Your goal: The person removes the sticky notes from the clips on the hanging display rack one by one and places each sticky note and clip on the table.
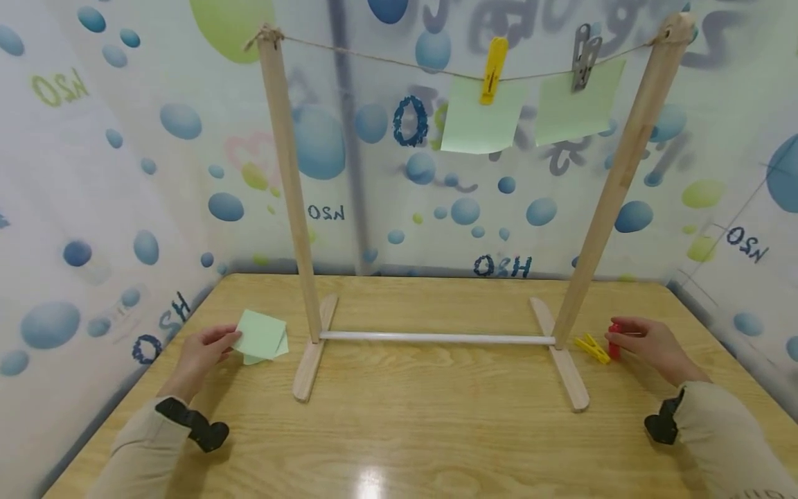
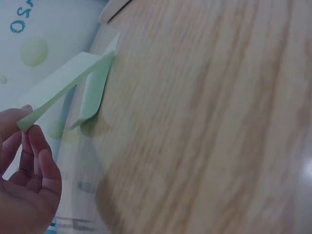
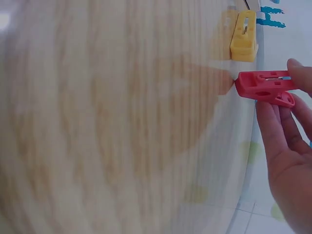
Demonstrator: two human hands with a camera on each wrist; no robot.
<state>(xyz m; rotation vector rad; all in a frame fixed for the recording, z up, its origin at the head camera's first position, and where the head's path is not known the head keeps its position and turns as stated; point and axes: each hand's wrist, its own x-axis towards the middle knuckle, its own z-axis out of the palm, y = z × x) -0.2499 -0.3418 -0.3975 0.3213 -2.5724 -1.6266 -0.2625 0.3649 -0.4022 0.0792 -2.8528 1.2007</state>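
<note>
At the left of the table, the left hand (image 1: 202,353) pinches the corner of a pale green paper sheet (image 1: 258,334) between thumb and fingers. In the left wrist view that sheet (image 2: 63,80) is lifted above another green sheet (image 2: 97,90) lying on the table. Over on the right, the right hand (image 1: 651,346) holds a red clothespin (image 1: 614,342) by its handle end. The right wrist view has the tip of the red clothespin (image 3: 263,83) at the tabletop. Beside it lies a yellow clothespin (image 1: 592,348).
A wooden frame with a left post (image 1: 289,187), a right post (image 1: 620,180) and a white bar (image 1: 436,337) stands between the hands. From its string (image 1: 386,61) hang two green sheets, one under a yellow clothespin (image 1: 494,69), one under a grey clothespin (image 1: 584,59).
</note>
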